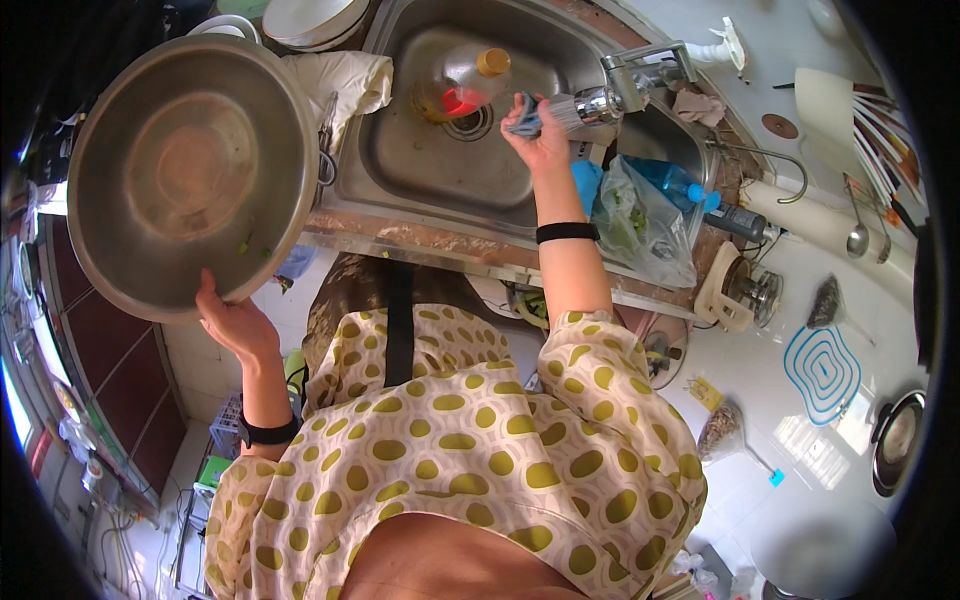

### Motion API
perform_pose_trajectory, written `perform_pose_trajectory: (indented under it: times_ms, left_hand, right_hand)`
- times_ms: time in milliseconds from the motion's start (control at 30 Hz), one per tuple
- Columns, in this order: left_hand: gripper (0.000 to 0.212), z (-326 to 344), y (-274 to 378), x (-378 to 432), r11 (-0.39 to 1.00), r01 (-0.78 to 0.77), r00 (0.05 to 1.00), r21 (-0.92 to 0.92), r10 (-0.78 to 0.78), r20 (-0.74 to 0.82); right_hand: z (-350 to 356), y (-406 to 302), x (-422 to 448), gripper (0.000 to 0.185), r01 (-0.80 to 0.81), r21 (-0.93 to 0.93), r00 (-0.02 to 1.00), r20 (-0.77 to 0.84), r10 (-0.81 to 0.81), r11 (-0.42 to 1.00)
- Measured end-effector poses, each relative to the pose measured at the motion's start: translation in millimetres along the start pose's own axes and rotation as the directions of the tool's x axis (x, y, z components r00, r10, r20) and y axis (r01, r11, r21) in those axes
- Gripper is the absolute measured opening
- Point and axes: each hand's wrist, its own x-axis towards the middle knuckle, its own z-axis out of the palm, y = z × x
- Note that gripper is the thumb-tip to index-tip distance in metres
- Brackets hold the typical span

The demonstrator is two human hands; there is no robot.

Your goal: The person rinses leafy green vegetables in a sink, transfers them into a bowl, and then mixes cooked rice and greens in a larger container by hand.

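My left hand (238,326) grips the near rim of a large metal basin (191,176), thumb inside it, left of the sink. Small green leaf bits lie in the basin. My right hand (541,133) holds a blue-grey cloth (525,116) under water spraying from the chrome faucet (600,103). Beneath and left of that hand is the stainless steel sink (450,169), where a clear plastic bottle (454,79) with a yellow cap lies near the drain (471,124).
A plastic bag with greens (637,217), a blue bottle (667,180) and a dark bottle (739,220) lie right of the sink. White bowls (311,22) and a cream cloth (345,82) are at its left. A hooked metal tap (787,161) stands at the right.
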Motion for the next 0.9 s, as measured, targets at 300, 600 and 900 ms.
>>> perform_pose_trajectory:
  times_ms: [300, 600, 900]
  left_hand:
    - [0.028, 3.1, 1.3, -0.3, 0.982, -0.095, 0.995, 0.164, 0.091, 0.03]
    - [0.032, 5.6, 3.3, 0.9, 0.999, 0.032, 0.999, -0.005, -0.032, 0.016]
    - [0.033, 23.8, 12.1, -5.7, 0.996, 0.064, 0.998, -0.062, -0.062, 0.031]
  right_hand:
    - [-15.4, 1.9, 15.0, 0.029, -0.001, -0.184, 0.997, -0.08, -0.014, 0.983]
    - [14.2, -2.8, -13.3, 0.032, -0.07, -0.079, 0.988, -0.143, 0.058, 0.994]
    - [0.8, -7.6, -17.4, 0.03, -0.121, -0.044, 0.989, 0.081, 0.125, 0.992]
